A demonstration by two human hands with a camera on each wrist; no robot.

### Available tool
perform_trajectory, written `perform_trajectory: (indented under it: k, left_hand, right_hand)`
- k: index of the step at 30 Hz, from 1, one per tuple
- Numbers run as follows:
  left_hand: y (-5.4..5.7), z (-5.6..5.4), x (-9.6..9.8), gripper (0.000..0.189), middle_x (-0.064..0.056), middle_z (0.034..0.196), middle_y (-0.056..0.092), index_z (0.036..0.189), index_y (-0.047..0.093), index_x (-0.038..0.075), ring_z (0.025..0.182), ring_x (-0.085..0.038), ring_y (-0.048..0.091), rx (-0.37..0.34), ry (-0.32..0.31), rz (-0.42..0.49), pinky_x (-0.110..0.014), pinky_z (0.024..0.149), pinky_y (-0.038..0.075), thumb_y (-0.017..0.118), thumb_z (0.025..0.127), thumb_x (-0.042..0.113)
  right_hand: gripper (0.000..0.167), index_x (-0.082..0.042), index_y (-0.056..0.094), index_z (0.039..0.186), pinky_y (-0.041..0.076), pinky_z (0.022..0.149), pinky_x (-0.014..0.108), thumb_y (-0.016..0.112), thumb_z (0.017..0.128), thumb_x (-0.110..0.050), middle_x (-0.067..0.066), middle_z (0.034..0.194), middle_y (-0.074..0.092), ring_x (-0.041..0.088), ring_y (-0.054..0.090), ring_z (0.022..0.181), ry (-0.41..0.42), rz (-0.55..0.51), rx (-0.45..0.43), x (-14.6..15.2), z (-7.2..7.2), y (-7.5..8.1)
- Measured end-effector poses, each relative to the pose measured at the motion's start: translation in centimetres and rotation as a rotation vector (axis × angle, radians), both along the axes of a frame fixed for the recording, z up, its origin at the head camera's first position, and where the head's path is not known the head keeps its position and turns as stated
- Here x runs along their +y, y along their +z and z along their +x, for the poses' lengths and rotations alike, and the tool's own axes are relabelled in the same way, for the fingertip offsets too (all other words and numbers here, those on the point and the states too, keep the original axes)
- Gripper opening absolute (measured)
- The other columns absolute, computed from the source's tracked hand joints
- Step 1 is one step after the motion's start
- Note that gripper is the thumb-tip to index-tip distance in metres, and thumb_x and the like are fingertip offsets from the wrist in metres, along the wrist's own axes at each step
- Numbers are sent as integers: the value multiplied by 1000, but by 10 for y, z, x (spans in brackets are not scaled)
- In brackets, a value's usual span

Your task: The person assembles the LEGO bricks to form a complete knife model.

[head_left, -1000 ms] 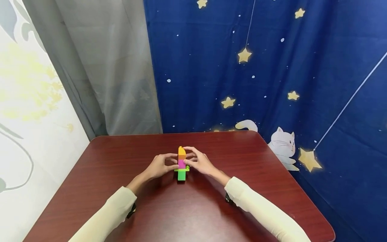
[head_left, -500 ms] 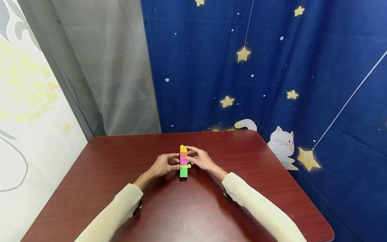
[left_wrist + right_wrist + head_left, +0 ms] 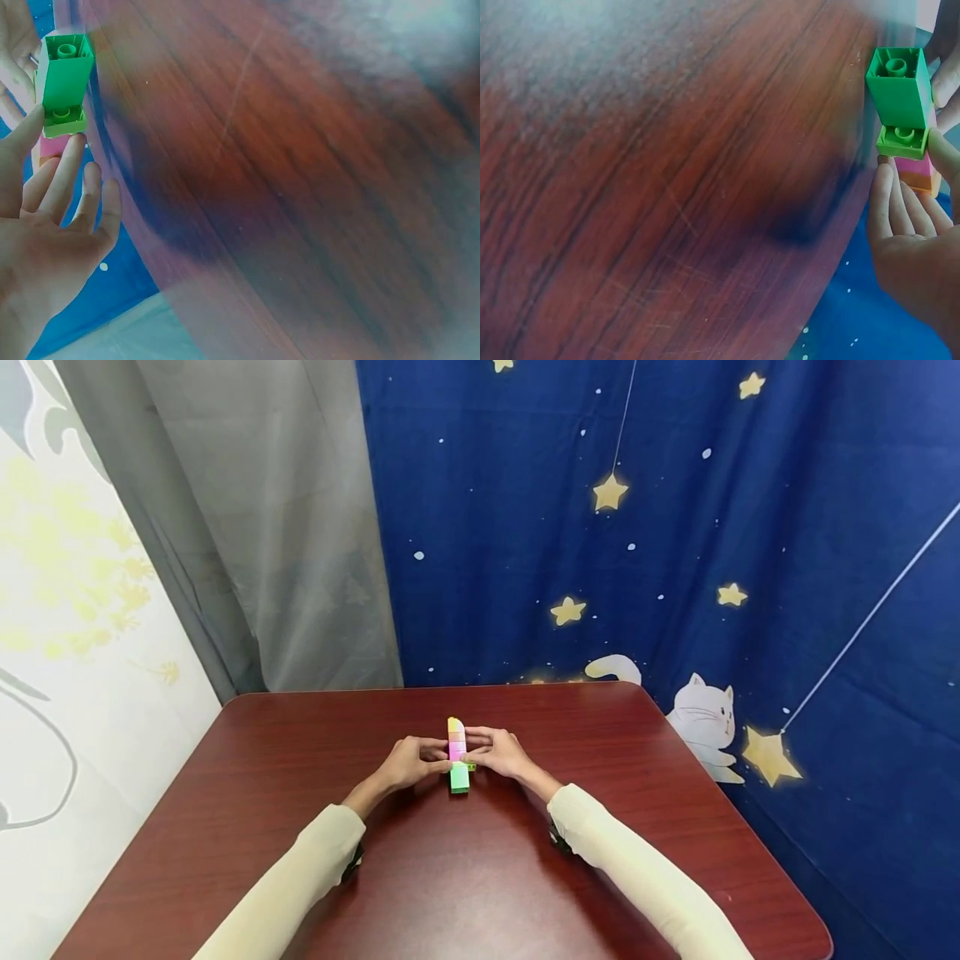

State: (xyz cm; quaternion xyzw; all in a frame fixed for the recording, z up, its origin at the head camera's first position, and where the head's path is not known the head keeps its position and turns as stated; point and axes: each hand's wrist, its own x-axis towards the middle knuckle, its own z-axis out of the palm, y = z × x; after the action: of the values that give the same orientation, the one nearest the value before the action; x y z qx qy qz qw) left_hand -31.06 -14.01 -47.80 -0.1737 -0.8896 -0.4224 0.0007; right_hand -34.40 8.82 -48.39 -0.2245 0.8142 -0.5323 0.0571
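Note:
A stack of toy building bricks [image 3: 457,753] is held between both hands over the middle of the table. From the top in the head view it runs yellow, orange and pink; a lime plate [image 3: 901,142] juts out above the green brick [image 3: 900,97] at the lower end. Both wrist views show the hollow underside of that green brick, so the stack is off the table. The left hand [image 3: 407,762] pinches the stack from the left, near the lime plate. From the right, the right hand [image 3: 504,754] grips it around the pink part. Fingers partly hide the middle bricks.
The dark red wooden table [image 3: 465,877] has rounded corners. Behind it hang a grey curtain [image 3: 300,543] and a blue curtain [image 3: 510,527] with stars and a white cat. A pale patterned panel [image 3: 67,610] stands at the left.
The stack has shifted slightly right and up in the head view. The left hand has moved right with it, and the right hand has changed its hold slightly.

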Motion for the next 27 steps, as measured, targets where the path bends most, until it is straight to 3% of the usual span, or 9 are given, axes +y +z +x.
perform_trajectory:
  k: [5, 12, 23, 27]
  left_hand:
    - [0, -2, 2, 44, -6, 102, 79, 129, 72, 3, 101, -20, 74, -24, 18, -22, -43, 93, 56, 83, 91, 23]
    - [-2, -3, 1, 39, -10, 103, 79, 126, 74, 2, 101, -22, 75, -14, 7, -46, -44, 93, 57, 80, 94, 23]
    - [-4, -2, 2, 40, -11, 104, 79, 127, 73, 1, 100, -22, 75, -23, -5, -46, -42, 89, 58, 78, 95, 25]
    - [-1, -2, -1, 40, -11, 104, 79, 128, 72, 0, 100, -24, 75, -6, -7, -59, -43, 89, 58, 77, 96, 24]
  right_hand:
    - [54, -3, 65, 139, 59, 73, 26, 83, 89, -8, 17, 122, 73, 27, 75, 104, -37, 23, -2, 0, -1, -3]
    - [55, -2, 64, 140, 61, 71, 35, 83, 90, -11, 16, 120, 74, 18, 76, 89, -63, 6, -50, -3, -3, -8]
    - [58, 1, 60, 143, 61, 70, 32, 83, 91, -13, 18, 122, 73, 21, 76, 92, -57, 15, -49, -1, 1, -12]
    - [56, 1, 60, 142, 62, 71, 34, 80, 93, -16, 19, 123, 73, 24, 77, 93, -66, 56, -11, 4, 0, -10]
